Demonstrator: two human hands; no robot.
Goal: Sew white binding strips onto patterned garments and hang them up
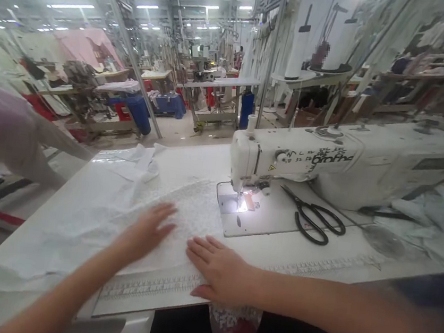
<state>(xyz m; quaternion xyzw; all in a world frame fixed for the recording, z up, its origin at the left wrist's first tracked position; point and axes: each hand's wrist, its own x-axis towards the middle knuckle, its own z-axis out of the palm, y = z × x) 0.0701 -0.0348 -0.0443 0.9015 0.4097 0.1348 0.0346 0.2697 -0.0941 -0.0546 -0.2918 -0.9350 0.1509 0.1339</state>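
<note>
A white patterned fabric piece (197,209) lies flat on the sewing table, left of the lit needle. My left hand (148,230) is over that fabric, fingers apart and a little blurred; I cannot tell whether it touches. Flat at the fabric's near right edge rests my right hand (220,268), fingers stretched out, beside the printed ruler strip (152,285). Neither hand holds anything. The white sewing machine (295,153) stands beyond, its lamp shining on the needle plate (228,202). Black-handled scissors (313,214) lie on the machine bed to the right.
Crumpled white cloth (125,169) covers the table's left part. More pale cloth (436,217) is heaped at the right by the machine. Thread cones (299,50) stand behind on a stand. A person in a pink top (1,114) is at the far left.
</note>
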